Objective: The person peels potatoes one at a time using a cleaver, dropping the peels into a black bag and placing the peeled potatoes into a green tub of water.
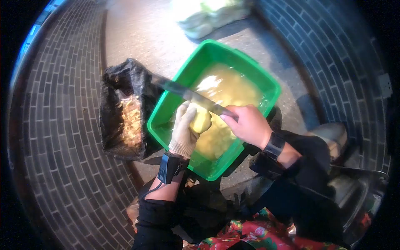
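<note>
My left hand [182, 129], in a whitish knit glove, grips a pale yellow peeled potato [201, 121] over the green basin [266, 81]. In my bare right hand [251, 126] is the handle of a long, broad-bladed knife [180, 89]. Its blade reaches up and left across the basin, past the left rim, and passes right by the top of the potato. Cloudy water fills the basin, with more yellow potatoes [213, 145] blurred beneath the surface.
Left of the basin stands a black plastic bag [109, 112] holding light-coloured peelings [131, 121]. A bright, pale-green bundle [208, 18] lies beyond the basin. Dark brick surfaces [62, 104] flank both sides. A metal vessel [360, 191] sits at lower right.
</note>
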Demonstrator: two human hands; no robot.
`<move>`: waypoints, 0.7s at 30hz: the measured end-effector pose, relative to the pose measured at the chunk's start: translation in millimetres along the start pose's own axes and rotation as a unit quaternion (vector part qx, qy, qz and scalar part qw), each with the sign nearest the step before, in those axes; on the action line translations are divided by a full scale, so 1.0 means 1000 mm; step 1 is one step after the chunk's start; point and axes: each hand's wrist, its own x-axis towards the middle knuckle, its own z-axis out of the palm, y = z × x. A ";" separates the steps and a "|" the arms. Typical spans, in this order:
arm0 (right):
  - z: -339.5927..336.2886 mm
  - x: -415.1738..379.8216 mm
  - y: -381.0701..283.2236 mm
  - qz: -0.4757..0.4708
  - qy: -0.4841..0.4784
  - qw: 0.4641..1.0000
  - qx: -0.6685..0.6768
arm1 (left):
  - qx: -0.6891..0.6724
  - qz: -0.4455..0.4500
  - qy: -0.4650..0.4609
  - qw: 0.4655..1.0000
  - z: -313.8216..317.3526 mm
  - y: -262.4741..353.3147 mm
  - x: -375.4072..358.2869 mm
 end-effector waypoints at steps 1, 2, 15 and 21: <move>0.000 0.000 0.001 -0.014 0.008 1.000 -0.006 | 0.045 0.025 -0.014 0.999 -0.001 -0.001 0.001; -0.001 0.000 0.001 -0.014 0.009 1.000 -0.006 | 0.089 0.050 -0.028 0.994 -0.001 -0.001 0.001; 0.016 -0.002 0.005 -0.013 0.030 0.999 -0.025 | 0.011 -0.095 -0.113 0.989 -0.002 -0.013 -0.007; 0.030 -0.007 -0.002 -0.010 0.091 0.996 -0.021 | 0.000 -0.023 -0.091 0.996 0.015 -0.011 -0.015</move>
